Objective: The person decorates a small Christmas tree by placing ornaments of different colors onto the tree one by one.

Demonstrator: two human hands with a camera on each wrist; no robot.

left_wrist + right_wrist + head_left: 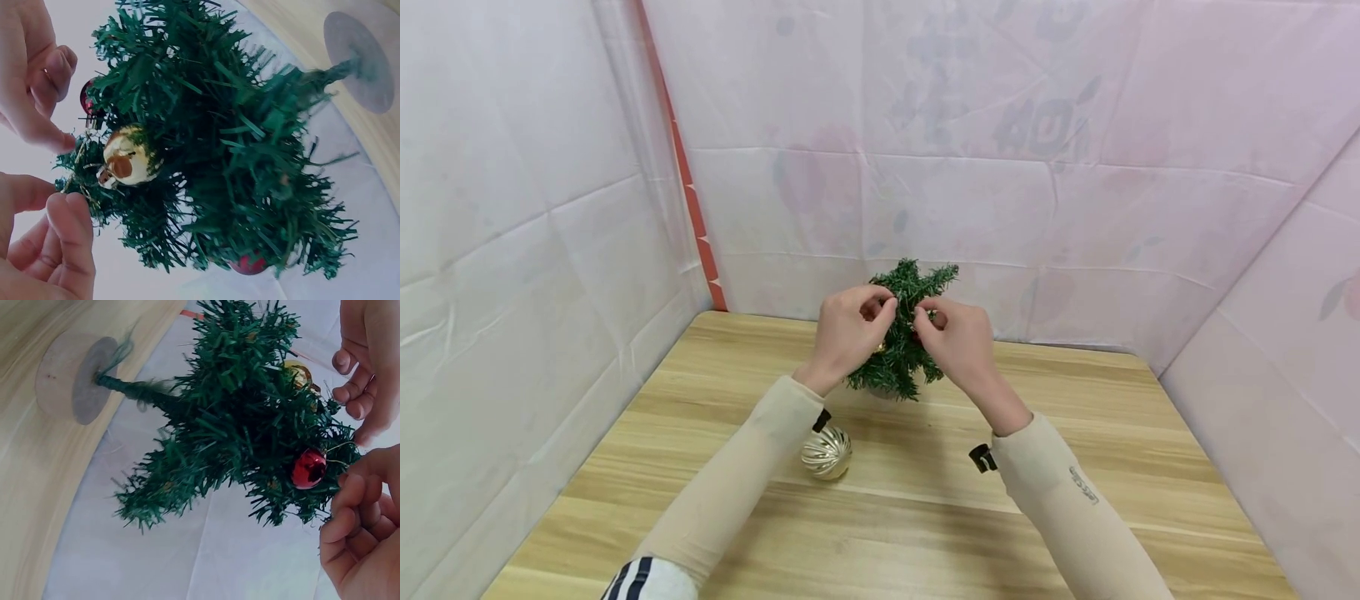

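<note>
A small artificial Christmas tree [904,333] stands at the back of the table, both hands close to its top. The left hand [852,329] and the right hand [957,337] face each other there, thumb and forefinger of each brought together. Between their fingertips runs a thin gold thread [339,445], pinched at both sides and leading to a shiny red bauble [306,470] against the branches. A gold bauble [144,159] hangs on the tree beside it, on the left hand's side. Lower in the left wrist view, another red bauble [249,264] is partly hidden by needles.
A ribbed champagne-gold bauble [826,452] lies on the wooden table [895,533] near the left forearm. The tree's round base [75,378] sits on the tabletop. Pale printed sheets [955,200] enclose the table at the back and sides.
</note>
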